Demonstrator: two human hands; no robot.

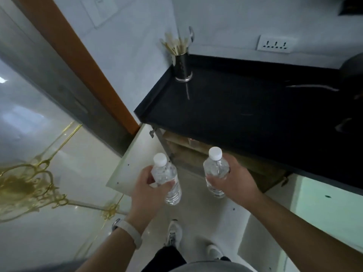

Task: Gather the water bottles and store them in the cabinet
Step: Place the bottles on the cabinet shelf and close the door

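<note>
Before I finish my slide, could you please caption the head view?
Left hand grips the left bottle, right hand the right bottle, before the open cabinet under the counter.

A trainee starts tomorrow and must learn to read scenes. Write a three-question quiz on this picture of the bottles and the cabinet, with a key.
1. True or false: the cabinet door below the black counter stands open.
2. Multiple choice: the bottle in the left grip is A) uncapped, B) capped, C) lying on the counter.
3. Short answer: what does the right grip hold?
Key: 1 true; 2 B; 3 a second capped water bottle.
</note>
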